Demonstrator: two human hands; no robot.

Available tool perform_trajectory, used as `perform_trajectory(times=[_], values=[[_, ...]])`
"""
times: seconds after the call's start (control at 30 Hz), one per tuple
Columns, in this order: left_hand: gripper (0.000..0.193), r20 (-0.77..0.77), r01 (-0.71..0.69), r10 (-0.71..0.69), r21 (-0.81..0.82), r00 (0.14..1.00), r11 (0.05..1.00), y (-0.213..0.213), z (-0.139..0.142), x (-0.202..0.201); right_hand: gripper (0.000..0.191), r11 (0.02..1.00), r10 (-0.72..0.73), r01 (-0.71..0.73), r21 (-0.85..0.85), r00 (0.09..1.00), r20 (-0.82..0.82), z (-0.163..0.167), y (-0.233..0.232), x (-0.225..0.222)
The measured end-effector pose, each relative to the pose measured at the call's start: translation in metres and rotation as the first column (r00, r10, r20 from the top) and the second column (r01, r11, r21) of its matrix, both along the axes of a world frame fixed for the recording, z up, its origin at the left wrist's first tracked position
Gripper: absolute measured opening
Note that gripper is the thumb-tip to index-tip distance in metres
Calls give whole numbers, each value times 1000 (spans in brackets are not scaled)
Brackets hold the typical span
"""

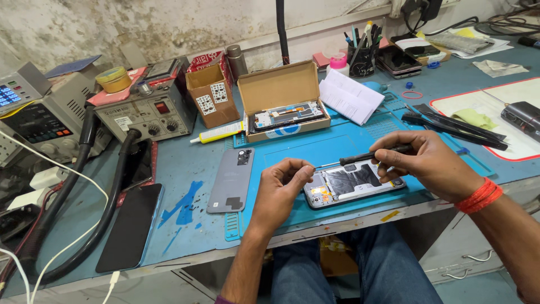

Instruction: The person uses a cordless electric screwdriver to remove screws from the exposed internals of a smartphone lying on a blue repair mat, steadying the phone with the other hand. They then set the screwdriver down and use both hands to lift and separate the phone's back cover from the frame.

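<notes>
Gripping screwdriver (368, 156) w/ closed right hand (427, 163) over opened phone (354, 183); left hand (284, 183) pinched at tip, beside phone.

Open mat (315, 147) behind; cardboard box (281, 98) likely blocks.

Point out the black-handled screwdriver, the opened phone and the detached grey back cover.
Black-handled screwdriver (376, 153), head view, mid handle.
Opened phone with exposed internals (353, 181), head view, dark centre plate.
Detached grey back cover (231, 179), head view, middle of panel.
</notes>
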State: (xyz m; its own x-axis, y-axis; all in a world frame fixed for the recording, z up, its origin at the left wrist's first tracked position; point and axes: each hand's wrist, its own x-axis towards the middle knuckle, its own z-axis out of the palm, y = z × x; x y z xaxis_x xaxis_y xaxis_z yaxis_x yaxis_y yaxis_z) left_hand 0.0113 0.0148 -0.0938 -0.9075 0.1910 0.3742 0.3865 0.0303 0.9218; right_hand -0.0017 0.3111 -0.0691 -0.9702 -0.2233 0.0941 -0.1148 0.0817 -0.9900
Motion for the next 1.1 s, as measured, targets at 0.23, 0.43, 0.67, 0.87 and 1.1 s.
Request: perform_trajectory(times=[0.23, 0.43, 0.67, 0.87, 1.1], values=[[23, 17, 119, -122, 137, 992, 983, 3, -4, -2, 28, 993, 24, -22, -113, 1000, 16, -12, 3, -6], [21, 28, 226, -243, 275, 970, 934, 11, -3, 3, 27, 969, 79, -67, -239, 996, 41, -23, 7, -6], [21, 43, 218, -238, 274, 970, 937, 14, 1, 7, 26, 949, 80, -67, -307, 996, 29, -27, 9, -6], [24, 67, 207, -233, 274, 970, 939, 12, 0, 5, 25, 947, 34, -21, -320, 999, 37, -29, 8, -6], [22, -97, 62, -61, 15, 993, 998, -8, 11, 5, 27, 950, 35, -20, -312, 998, 42, -34, 9, -4]])
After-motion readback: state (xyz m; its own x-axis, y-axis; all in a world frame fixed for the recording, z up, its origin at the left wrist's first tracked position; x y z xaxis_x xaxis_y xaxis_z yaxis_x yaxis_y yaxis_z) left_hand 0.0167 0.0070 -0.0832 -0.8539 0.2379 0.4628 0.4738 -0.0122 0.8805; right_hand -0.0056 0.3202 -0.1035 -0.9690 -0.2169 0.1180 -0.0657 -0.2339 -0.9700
